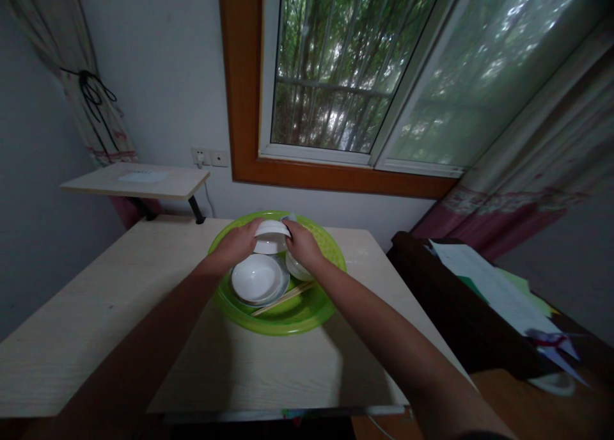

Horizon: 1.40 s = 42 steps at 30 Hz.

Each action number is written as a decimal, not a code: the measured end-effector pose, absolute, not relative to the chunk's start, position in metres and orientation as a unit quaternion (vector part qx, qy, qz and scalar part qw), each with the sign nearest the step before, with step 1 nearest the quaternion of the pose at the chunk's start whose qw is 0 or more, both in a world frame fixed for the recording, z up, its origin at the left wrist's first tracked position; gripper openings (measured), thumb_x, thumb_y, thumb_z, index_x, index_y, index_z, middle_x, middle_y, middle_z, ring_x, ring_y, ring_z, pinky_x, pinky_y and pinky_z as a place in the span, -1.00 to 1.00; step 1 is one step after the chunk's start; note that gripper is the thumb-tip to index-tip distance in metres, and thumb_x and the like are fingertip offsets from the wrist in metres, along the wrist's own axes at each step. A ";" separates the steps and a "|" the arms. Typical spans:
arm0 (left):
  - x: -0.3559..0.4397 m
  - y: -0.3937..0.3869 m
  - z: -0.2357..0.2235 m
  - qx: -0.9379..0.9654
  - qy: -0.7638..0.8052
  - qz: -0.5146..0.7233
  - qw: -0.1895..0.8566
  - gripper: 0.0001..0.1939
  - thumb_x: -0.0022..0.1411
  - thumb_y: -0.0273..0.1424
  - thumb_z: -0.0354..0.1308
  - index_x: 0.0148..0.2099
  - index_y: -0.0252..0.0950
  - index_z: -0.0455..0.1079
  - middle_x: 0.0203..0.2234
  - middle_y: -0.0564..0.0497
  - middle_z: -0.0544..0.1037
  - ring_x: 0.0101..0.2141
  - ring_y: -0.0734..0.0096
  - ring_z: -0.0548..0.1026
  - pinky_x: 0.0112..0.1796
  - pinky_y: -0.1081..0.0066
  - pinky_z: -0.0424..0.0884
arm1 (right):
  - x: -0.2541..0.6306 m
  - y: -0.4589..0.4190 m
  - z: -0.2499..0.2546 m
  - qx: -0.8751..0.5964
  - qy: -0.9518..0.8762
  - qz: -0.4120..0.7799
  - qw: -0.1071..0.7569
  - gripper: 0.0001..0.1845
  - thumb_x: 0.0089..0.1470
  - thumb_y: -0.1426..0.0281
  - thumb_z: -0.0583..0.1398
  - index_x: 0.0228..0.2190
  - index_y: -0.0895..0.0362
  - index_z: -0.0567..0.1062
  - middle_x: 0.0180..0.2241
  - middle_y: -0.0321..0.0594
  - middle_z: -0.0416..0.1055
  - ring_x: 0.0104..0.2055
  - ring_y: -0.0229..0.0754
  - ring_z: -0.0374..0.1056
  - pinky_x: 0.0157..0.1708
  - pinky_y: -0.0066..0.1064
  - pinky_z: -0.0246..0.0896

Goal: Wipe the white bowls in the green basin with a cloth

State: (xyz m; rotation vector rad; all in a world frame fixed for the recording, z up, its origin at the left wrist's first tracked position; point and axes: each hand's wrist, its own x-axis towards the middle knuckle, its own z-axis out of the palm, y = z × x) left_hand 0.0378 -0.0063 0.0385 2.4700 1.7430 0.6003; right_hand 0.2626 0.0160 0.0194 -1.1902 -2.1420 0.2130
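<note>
Both hands grip a white bowl (271, 229) from its two sides, tilted above the far part of a round green tray (283, 328). My left hand (238, 243) is closed on its left edge, and my right hand (303, 243) on its right edge. Just under and in front of it, a shallow white bowl (256, 278) rests on a plate (283, 290) at the tray's left. More white bowls (297, 268) sit partly hidden beneath my right hand. A pair of wooden chopsticks (284, 298) lies slanted across the tray's front.
The tray stands on a pale wooden table (278, 376). A small raised shelf (167, 187) holds a paper slip at the back left. Behind are a wall socket (210, 157) and a barred window (336, 69). Papers (494, 286) lie on dark furniture at the right.
</note>
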 end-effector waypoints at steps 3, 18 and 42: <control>0.036 -0.005 0.035 0.804 0.571 0.168 0.007 -0.33 0.32 -0.53 0.02 0.46 -0.24 0.19 0.16 -0.20 0.58 0.06 0.10 0.59 0.14 0.19 0.44 | 0.261 0.015 0.019 -0.461 -0.824 0.069 0.321 -0.40 0.13 0.62 0.14 0.21 0.17 0.44 0.20 0.01 0.48 0.20 0.00 0.40 0.26 -0.20 0.26; 0.036 -0.004 0.037 0.807 0.570 0.155 -0.005 -0.41 0.39 -0.51 -0.03 0.43 -0.25 0.27 0.19 -0.22 0.56 0.05 0.06 0.60 0.14 0.15 0.43 | 0.256 0.013 0.018 -0.480 -0.816 0.087 0.309 -0.39 0.12 0.61 0.17 0.21 0.19 0.46 0.19 0.02 0.50 0.19 -0.01 0.44 0.29 -0.19 0.24; 0.035 -0.004 0.037 0.792 0.559 0.239 0.052 -0.40 0.41 -0.46 -0.02 0.45 -0.24 0.20 0.17 -0.18 0.57 0.09 0.13 0.57 0.13 0.22 0.43 | 0.263 0.020 0.017 -0.490 -0.793 0.112 0.344 -0.52 0.15 0.59 0.12 0.07 0.15 0.57 0.05 -0.03 0.59 0.09 0.01 0.48 0.19 -0.18 0.32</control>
